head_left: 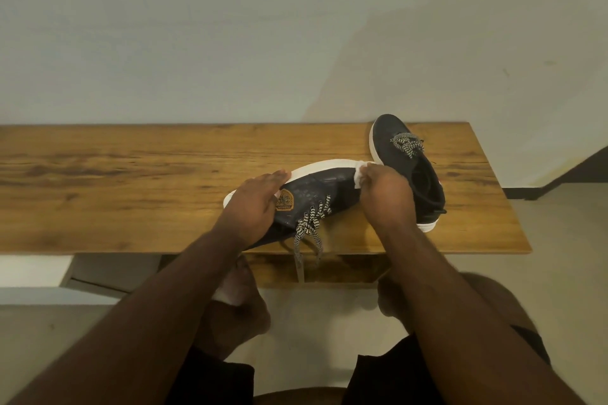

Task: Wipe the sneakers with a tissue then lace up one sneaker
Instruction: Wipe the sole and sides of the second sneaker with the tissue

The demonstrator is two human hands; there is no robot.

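Observation:
A dark high-top sneaker (pixel 324 187) with a white sole and an orange badge lies on its side on the wooden table (pixel 131 174), its zigzag laces (pixel 309 230) hanging over the front edge. My left hand (pixel 253 204) holds its ankle end, fingers over the sole rim. My right hand (pixel 386 197) pinches a white tissue (pixel 359 178) against the toe of that sneaker. The second dark sneaker (pixel 408 164) stands upright behind my right hand, laces loose on top.
The table's right end and front edge are close to both sneakers. A pale wall rises directly behind the table. Below are my knees, a bare foot and a light floor; a white cabinet (pixel 33 273) sits low at the left.

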